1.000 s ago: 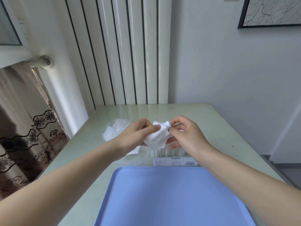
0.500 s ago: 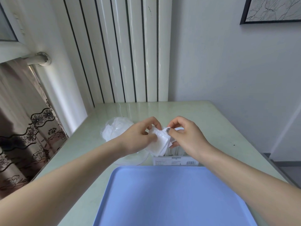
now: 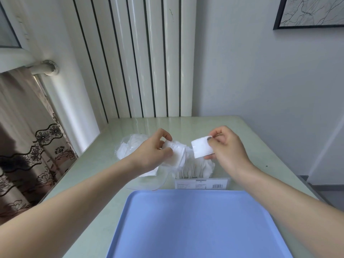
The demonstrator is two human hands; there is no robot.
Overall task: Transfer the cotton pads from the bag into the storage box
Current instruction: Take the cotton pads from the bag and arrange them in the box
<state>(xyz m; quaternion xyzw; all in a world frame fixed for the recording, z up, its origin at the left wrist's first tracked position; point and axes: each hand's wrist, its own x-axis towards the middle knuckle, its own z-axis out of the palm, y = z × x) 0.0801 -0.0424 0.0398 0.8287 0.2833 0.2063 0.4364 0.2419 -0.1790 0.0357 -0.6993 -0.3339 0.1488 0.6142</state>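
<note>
My left hand (image 3: 151,151) grips a small stack of white cotton pads (image 3: 176,153) above the table. My right hand (image 3: 226,148) pinches a single white cotton pad (image 3: 202,148) by its upper right corner, held apart from the stack. Below both hands stands the clear storage box (image 3: 202,181) with a barcode label on its front, and several pads stand upright inside it. The clear plastic bag (image 3: 130,148) with more white pads lies on the table behind and left of my left hand.
A light blue tray (image 3: 197,226) lies on the green table (image 3: 260,146) in front of the box, close to me. A radiator and white wall rise behind the table. A patterned curtain hangs at the left.
My right hand has pulled one pad off the stack and moved it right, away from my left hand. Before, both hands held the pads together.
</note>
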